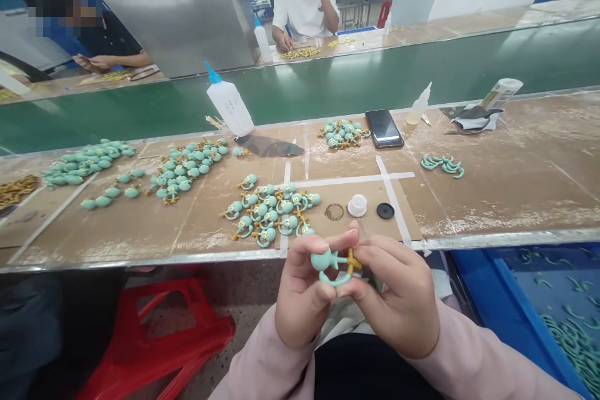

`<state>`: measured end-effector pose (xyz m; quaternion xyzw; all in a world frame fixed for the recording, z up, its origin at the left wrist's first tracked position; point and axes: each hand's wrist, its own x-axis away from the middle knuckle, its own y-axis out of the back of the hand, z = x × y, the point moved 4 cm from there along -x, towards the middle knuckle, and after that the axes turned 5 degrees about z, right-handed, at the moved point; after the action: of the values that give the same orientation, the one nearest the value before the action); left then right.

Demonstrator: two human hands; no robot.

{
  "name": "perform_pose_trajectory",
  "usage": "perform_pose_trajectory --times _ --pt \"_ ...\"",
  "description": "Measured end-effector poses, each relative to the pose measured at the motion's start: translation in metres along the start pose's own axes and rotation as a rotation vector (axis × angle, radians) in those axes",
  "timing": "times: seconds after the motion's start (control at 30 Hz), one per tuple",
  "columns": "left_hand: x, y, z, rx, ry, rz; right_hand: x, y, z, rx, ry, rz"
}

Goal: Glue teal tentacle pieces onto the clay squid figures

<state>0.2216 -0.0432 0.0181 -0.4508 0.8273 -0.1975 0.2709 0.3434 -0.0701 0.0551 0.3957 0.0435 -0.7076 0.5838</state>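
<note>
Both my hands hold a small teal rubber figure (325,260) just off the front edge of the table, with a yellow-orange piece at its middle and a curved teal strip below it. My left hand (302,294) pinches the round teal body, and my right hand (398,294) grips the yellow part and the strip's end. Fingers hide part of the figure. Directly ahead lies a pile of similar figures (269,212) on the brown cardboard table cover (510,200). Several loose curved teal strips (443,165) lie to the right.
A white glue bottle with a blue nozzle (229,106), a phone (384,128) and more teal figures (185,169) stand on the table. Behind runs a green conveyor belt (328,84). A blue bin of teal strips (529,319) sits low right, a red stool (159,337) low left.
</note>
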Motion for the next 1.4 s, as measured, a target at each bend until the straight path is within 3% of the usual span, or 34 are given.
perform_pose_trajectory --times 0.47,0.67,0.93,1.4 --pt "0.0003 -0.0083 0.0033 0.009 -0.022 0.018 0.0059 0.0076 0.0021 -0.011 -0.005 -0.003" --pt "-0.0002 -0.0063 0.0024 -0.006 -0.030 -0.043 0.0033 0.0054 0.0013 0.002 -0.008 0.008" --pt "-0.0027 -0.0055 0.0019 0.053 -0.041 0.036 0.0023 0.0013 -0.0025 -0.019 -0.028 0.013" --pt "-0.0004 -0.0044 0.0018 0.033 -0.040 -0.003 0.0015 0.0018 0.0005 -0.020 -0.009 0.020"
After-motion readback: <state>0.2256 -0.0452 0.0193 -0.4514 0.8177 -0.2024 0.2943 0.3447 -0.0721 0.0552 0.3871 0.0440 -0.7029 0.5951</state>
